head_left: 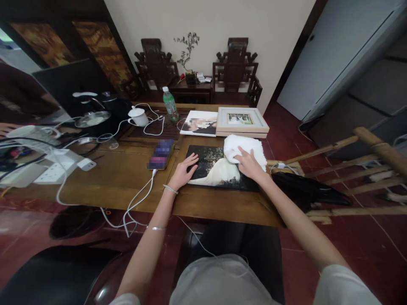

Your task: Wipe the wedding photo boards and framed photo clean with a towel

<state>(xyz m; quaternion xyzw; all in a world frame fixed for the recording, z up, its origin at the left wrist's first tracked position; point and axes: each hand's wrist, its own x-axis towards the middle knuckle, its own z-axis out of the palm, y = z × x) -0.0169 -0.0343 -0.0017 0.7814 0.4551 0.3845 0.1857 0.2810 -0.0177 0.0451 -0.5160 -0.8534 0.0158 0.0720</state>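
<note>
Dark photo panel [219,171] lies flat — folded white cloth [235,142] covering its far-right corner.

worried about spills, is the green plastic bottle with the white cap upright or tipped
Upright: the green plastic bottle stands on its base, with its white cap on top.

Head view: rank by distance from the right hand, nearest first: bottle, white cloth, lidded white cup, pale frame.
1. White cloth: directly under the right hand, touching it.
2. Pale frame: just beyond the cloth, on the table's far right.
3. Bottle: far side, well to the left, upright.
4. Lidded white cup: left of the bottle.
</note>
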